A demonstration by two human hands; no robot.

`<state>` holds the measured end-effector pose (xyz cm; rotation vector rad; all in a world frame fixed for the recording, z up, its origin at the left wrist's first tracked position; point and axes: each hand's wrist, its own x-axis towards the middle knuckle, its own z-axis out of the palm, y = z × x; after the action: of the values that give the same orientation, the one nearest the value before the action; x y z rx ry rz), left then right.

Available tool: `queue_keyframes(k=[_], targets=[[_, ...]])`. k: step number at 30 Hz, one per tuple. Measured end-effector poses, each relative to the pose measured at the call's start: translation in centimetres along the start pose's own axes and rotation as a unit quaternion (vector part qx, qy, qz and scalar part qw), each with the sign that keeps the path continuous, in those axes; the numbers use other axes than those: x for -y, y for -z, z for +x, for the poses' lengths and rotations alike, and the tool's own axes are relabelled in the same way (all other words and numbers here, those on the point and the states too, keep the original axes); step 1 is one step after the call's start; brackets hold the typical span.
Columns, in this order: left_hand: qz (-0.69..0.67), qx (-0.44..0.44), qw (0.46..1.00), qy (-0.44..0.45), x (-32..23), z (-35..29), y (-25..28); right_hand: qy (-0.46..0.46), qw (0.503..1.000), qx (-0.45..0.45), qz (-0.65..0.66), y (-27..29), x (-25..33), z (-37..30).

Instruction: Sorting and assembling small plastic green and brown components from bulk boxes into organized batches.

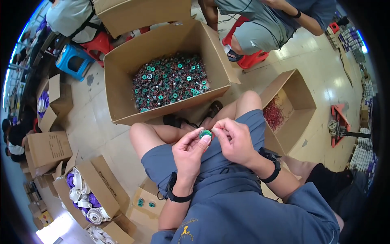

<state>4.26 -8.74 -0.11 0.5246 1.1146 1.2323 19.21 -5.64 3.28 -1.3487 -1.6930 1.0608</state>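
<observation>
My left hand (187, 152) pinches a small round green circuit board (205, 133) between thumb and fingers, above my lap. Close against its right side, my right hand (235, 141) has thumb and forefinger pressed together. Whatever lies between those right fingertips is too small to make out. In front of my knees stands a large cardboard box (117, 83) with a heap of round green boards and red and dark wires (170, 83) inside. To the right, a smaller cardboard box (301, 97) contains thin red wire pieces (274, 113).
Two green round parts (151, 204) lie on cardboard by my left elbow. An open carton (111, 179) of white and purple parts stands left of it. A blue stool (73, 61) is at far left. Co-workers sit beyond the large box. A red wheeled frame (339, 126) stands right.
</observation>
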Motion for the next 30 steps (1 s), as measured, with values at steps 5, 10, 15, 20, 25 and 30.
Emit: queue_keyframes(k=[5,10,15,20,25,30], targets=[[-0.002,0.005,0.999,0.045,0.1,0.5,-0.8,0.029,0.996,-0.079,-0.035,0.0,-2.3,-0.3],[-0.005,-0.038,0.998,0.047,1.3,0.2,0.7,0.000,0.998,-0.040,-0.043,-0.7,-2.3,-1.3],[0.000,-0.014,0.999,0.046,2.6,1.9,0.3,0.007,0.996,-0.093,-0.008,1.2,-0.7,-1.6],[-0.068,-0.062,0.995,0.046,2.0,3.7,3.7,-0.147,0.959,-0.178,0.165,4.8,-5.5,-1.0],[-0.155,-0.068,0.982,0.086,0.7,3.9,6.6,-0.281,0.817,-0.398,0.308,14.8,-17.4,-2.8],[-0.201,-0.074,0.970,0.118,1.2,5.9,7.1,-0.371,0.744,-0.444,0.335,24.6,-37.5,-12.1]])
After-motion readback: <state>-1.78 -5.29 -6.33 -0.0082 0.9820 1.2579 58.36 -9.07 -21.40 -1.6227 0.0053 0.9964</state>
